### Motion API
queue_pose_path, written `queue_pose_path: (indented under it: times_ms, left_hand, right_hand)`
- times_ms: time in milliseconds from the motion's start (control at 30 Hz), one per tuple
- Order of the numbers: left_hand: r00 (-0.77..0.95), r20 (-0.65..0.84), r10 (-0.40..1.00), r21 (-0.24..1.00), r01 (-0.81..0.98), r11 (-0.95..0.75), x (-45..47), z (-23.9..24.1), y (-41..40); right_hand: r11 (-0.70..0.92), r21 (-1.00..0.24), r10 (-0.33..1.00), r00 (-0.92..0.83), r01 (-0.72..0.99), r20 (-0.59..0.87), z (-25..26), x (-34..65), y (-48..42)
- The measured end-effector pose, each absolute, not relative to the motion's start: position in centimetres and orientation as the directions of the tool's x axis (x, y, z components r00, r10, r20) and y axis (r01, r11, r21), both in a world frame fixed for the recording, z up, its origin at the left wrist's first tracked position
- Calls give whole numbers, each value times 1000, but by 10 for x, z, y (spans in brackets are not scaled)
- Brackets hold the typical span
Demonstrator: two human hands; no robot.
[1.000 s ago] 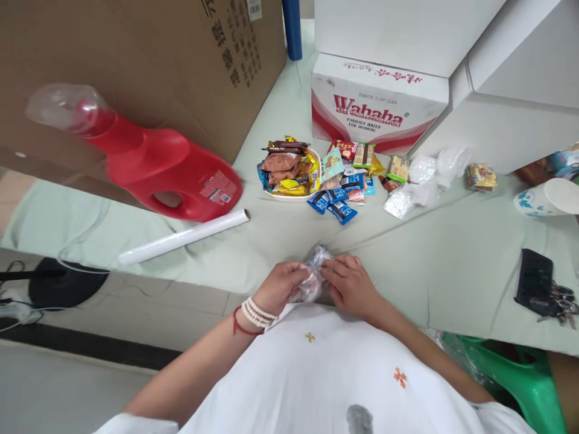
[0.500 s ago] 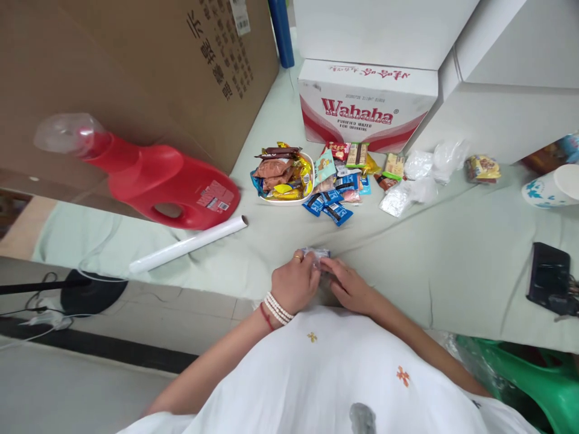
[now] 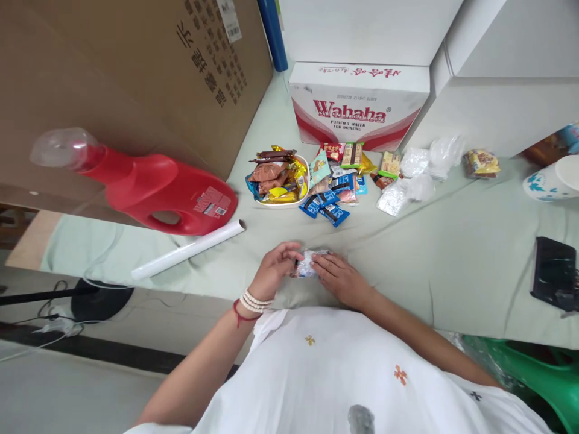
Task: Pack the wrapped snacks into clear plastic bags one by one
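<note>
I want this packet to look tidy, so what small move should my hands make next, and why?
I'd probably smooth the clear plastic on the small packet with your left hand while your right hand steadies it. The plastic looks crinkled, your right hand lies over the packet's right side, and your left is at its left edge.

Left grip [image 3: 277,265] and right grip [image 3: 341,278] turned toward each other, fingertips near but apart.
Left: fingers bent, loosely spread, tips reaching inward to the right; whether they pinch, can't tell. Left wrist [image 3: 261,292] roughly in line with left forearm [image 3: 203,364], which slants up from lower left. Right: back upward, palm hidden, 4 fingers side by side, only slightly bent, pointing left. Right forearm [image 3: 420,333] slants in from lower right. Both forearms bare.
</note>
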State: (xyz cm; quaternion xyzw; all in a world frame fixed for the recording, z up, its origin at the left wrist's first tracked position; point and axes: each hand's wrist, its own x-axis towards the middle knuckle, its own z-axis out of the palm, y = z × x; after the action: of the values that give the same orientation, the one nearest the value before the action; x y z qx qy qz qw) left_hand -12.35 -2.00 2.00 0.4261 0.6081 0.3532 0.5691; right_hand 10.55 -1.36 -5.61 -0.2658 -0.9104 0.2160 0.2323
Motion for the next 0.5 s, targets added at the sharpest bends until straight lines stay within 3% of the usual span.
queue_pose_path:
  times_ms: [67, 133, 200, 300, 400, 500]
  left_hand:
    - [-127, -279, 952, 940, 164, 298, -129, 18, -21]
    - [-134, -180, 974, 935, 284, 212, -130, 17, -25]
    - [-18, -151, 988, 941, 304, 149, -127, 15, -28]
    - [180, -199, 963, 974, 147, 174, -116, 11, -28]
    - [225, -326, 918, 944, 25, 329, -97, 3, -20]
    - [184, -400, 898, 914, 8, 406, -73, -5, -6]
  right_hand:
    - [742, -550, 617, -713, 385, 334, -55, 103, -14]
    - [674, -642, 679, -650, 366, 342, -51, 100, -11]
    - [524, -788, 782, -548, 324, 295, -44, 99, -7]
    - [119, -980, 911, -410, 158, 45, -38, 99, -5]
    - [-225, -973, 910, -366, -43, -194, -35, 104, -8]
    - [-354, -920, 886, -374, -167, -272, -33, 118, -17]
